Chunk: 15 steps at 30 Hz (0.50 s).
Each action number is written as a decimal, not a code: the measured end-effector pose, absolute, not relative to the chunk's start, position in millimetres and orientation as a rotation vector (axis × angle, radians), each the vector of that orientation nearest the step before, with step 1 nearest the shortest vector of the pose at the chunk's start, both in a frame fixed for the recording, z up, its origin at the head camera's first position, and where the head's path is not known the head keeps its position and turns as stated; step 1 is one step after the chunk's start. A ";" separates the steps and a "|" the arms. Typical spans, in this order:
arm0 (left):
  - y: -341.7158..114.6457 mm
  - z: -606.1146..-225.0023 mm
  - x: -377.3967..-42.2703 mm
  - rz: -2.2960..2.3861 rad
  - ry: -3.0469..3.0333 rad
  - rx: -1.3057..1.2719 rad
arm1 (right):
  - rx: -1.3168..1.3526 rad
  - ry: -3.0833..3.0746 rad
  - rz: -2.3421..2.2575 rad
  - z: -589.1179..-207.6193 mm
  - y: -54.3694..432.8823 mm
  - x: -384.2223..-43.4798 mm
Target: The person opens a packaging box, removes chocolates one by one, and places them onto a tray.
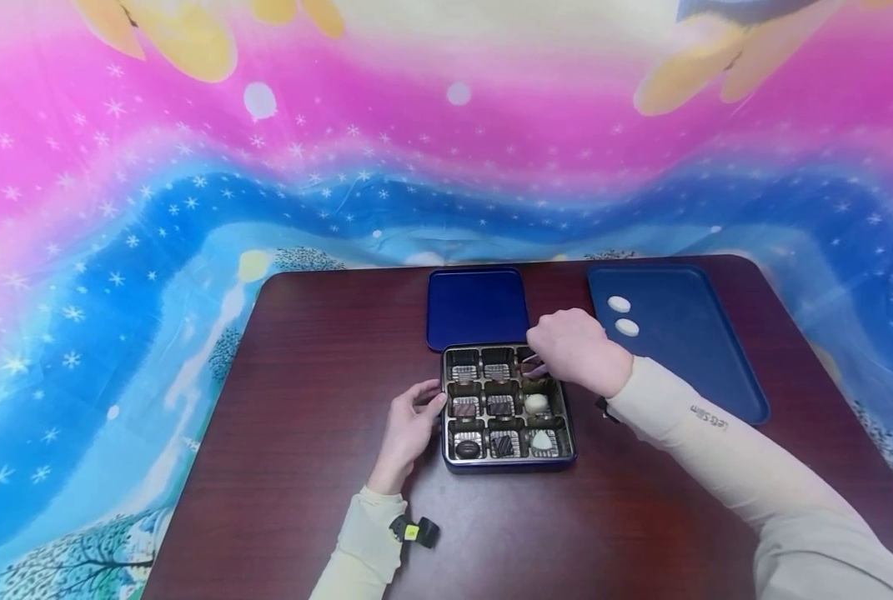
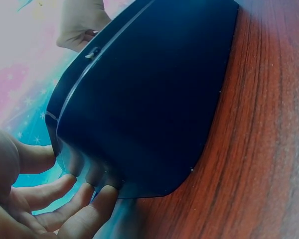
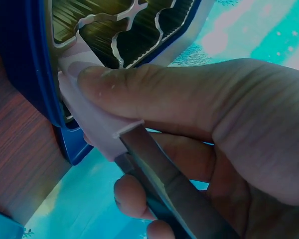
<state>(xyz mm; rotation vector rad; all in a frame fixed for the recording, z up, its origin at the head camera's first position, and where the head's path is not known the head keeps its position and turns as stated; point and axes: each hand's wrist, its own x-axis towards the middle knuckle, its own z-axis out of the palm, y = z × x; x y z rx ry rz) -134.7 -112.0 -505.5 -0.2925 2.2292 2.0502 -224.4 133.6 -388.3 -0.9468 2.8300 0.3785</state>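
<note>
A square chocolate tin (image 1: 509, 467) with a gold divided insert sits on the table. Dark, brown and white chocolates, such as a round white chocolate (image 1: 537, 404) and a pale green-white one (image 1: 543, 442), lie in its compartments. My right hand (image 1: 577, 350) grips a pair of tongs (image 3: 159, 184) with metal arms and pale pink tips. Those tips reach into the far right compartment; what lies between them is hidden. At the tin's left wall, my left hand (image 1: 408, 429) rests its fingertips (image 2: 107, 199), the thumb up near the rim.
Behind the tin lies a dark blue lid (image 1: 478, 308). A blue tray (image 1: 686, 350) on the right bears two white oval pieces (image 1: 619, 305). Under everything is a reddish-brown table (image 1: 326, 358), and a patterned cloth (image 1: 416, 150) hangs behind its far edge.
</note>
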 end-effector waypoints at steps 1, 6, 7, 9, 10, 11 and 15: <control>-111.7 -505.5 -134.8 2.051 2.230 -0.291 | -0.962 2.835 0.379 -388.2 134.6 -224.2; -111.3 -504.7 -134.5 2.045 2.251 -0.283 | -1.010 2.855 0.380 -388.2 138.5 -223.1; -111.2 -504.6 -134.4 2.043 2.254 -0.279 | -1.011 2.856 0.382 -388.1 139.3 -222.9; -110.9 -503.8 -134.0 2.044 2.248 -0.282 | -0.999 2.857 0.392 -387.5 140.8 -222.3; -110.6 -503.5 -133.7 2.043 2.245 -0.284 | -0.994 2.858 0.401 -387.1 141.7 -222.0; -110.4 -503.4 -133.4 2.042 2.247 -0.283 | -0.994 2.862 0.406 -386.5 142.5 -221.6; -109.7 -503.8 -132.4 2.044 2.247 -0.293 | -1.008 2.884 0.416 -382.0 145.3 -219.3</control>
